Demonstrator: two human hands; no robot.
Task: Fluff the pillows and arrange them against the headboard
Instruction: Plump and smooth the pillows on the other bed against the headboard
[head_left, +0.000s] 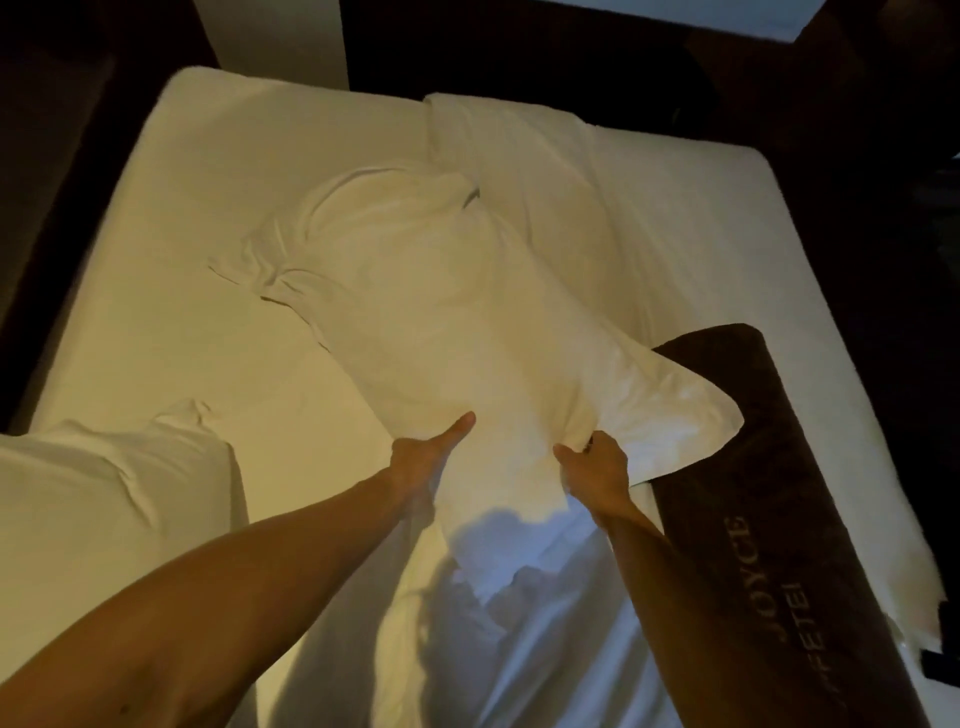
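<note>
Head view: a person's left grip (421, 457) and right grip (592, 467) each pinch the near edge of a white pillow (447, 301) over the bed (171, 218). Its long axis runs away from the grips, up and left. Two more pillows lie loose; by the look of it, arranging has barely begun.

Only one thing carries lettering — the dark brown bed runner (769, 499) lying across the white bed at the lower right of the frame. Pale capitals run lengthwise along it, reading "JOYCE". Beside that word, closer to the bottom edge, stands a second line of the same pale capitals — only partly legible, something like "FETEI", with its start lost in shadow. Nothing else shows readable writing.
</note>
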